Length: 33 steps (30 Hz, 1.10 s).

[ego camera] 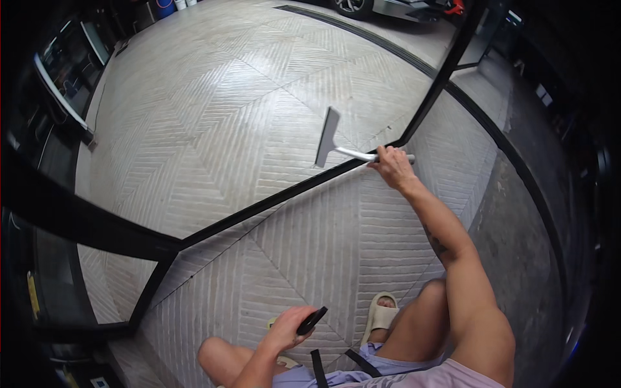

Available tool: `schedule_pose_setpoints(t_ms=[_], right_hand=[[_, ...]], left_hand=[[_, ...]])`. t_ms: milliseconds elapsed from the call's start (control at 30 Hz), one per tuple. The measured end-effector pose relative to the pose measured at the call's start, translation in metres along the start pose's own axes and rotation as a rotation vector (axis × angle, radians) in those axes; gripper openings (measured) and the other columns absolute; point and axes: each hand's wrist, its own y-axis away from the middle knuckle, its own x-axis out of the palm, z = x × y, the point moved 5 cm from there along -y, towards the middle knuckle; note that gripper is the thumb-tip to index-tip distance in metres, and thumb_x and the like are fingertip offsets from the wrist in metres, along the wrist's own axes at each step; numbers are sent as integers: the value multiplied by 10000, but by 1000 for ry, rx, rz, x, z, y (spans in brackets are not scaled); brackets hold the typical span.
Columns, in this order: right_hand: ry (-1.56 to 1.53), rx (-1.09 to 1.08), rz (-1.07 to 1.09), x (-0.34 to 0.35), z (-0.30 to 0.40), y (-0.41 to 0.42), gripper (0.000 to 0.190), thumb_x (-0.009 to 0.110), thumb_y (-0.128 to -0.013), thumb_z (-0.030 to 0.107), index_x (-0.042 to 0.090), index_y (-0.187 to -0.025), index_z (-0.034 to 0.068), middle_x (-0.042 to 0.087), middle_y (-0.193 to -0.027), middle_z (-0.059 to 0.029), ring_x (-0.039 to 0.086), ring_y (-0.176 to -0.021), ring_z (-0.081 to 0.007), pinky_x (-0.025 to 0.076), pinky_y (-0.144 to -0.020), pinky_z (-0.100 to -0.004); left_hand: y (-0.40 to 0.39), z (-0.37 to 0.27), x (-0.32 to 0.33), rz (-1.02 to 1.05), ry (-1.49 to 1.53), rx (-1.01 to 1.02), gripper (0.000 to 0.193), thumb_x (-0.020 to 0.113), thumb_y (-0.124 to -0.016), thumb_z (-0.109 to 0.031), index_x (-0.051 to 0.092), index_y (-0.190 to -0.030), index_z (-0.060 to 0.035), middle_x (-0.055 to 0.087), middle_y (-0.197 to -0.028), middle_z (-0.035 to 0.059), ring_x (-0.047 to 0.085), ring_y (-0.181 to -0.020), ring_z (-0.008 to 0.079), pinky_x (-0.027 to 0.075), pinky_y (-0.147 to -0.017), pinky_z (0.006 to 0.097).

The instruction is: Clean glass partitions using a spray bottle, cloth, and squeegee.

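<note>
My right hand (pixel 394 165) is closed around the handle of a grey and white window squeegee (pixel 327 136), reaching out ahead of me. Its long blade stands nearly upright in front of a glass panel with a black frame (pixel 291 193); whether the rubber touches the glass cannot be told. Low in front of my lap, my left hand (pixel 286 326) grips a black object (pixel 313 321), mostly covered by the fingers. A small yellow piece (pixel 270 322) shows at the far side of that hand, and what it belongs to is unclear.
Grooved pale tiles (pixel 310 271) form the floor on both sides of the glass. A black floor track (pixel 524 174) curves along the right. Beyond the glass stands a parked car (pixel 388 9). At the far left is a blue container (pixel 165 7). My sandalled foot (pixel 381 315) rests near the panel.
</note>
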Motion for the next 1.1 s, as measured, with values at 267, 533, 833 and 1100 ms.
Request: schedule_pose_setpoints(t_ms=[267,533,833,1100], right_hand=[[-115,278,7,36,-170,17,383,581,-883,400,482,-996,48,587,-921,-202,562,-896,-412,445,-772,-478],[-567,478,24,118,-215,36,426,500,-928,455,459,-993,36,596,-893,-153,568,-821,-353,458,-745,-404],[-1742,1088,78,196,-112,65,530,288,-926,645,396,-909,127,406,-569,-39,421,-476,-181,394,-474,-351],[-2053,1194,-297,120,-133,9,584,217,-916,675,347,-825,113,309,-587,-14,328,-480,-144,330,-438,-307]], left_hand=[[-33,-33,0,-25,32,-1,447,693,-735,-99,572,-1162,-49,620,-1117,143,577,-1027,342,461,-888,393],[-40,-33,2,-55,49,-144,447,681,-742,-92,577,-1175,-58,611,-1144,145,568,-1053,334,448,-915,389],[-30,-37,-8,-114,33,-88,419,708,-751,-111,582,-1143,-31,620,-1130,143,590,-1016,325,468,-884,377],[18,-29,-28,-153,69,-78,418,681,-758,-114,577,-1154,-36,619,-1132,135,587,-1002,325,464,-868,390]])
